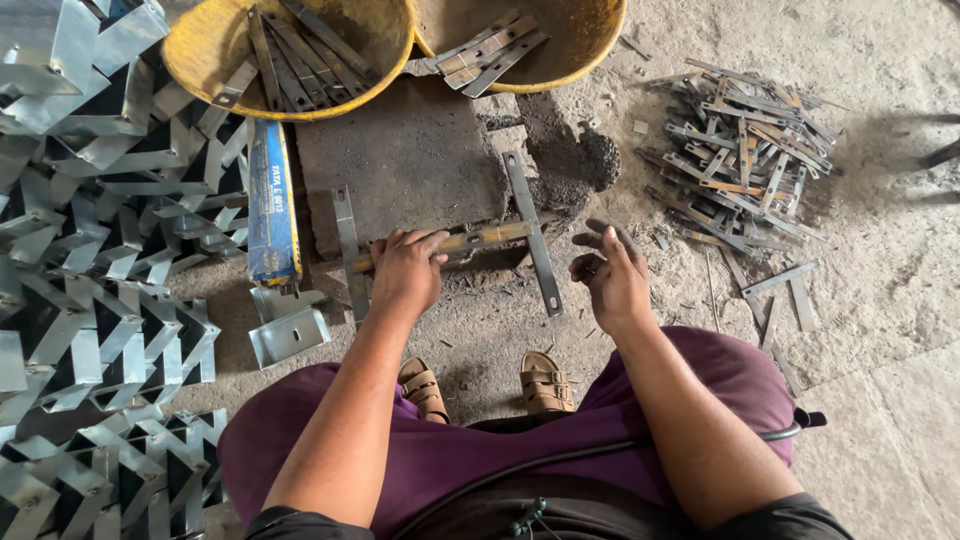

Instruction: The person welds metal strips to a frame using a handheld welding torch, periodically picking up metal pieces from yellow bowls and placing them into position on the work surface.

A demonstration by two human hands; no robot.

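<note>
Left hand is clamped on a rusty flat metal strip lying across the dark stone slab; right hand hovers beside it, fingers apart and empty. Likely positioning the strip; next calls for steadying it.

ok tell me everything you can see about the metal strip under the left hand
The metal strip is a flat, narrow bar, dull grey with yellowish rust tones. It lies nearly level, crosswise over two upright grey strips, forming an H shape at the front edge of a dark stone slab. The left hand presses its left end with the fingers on top; the right hand is off it, open.
</note>
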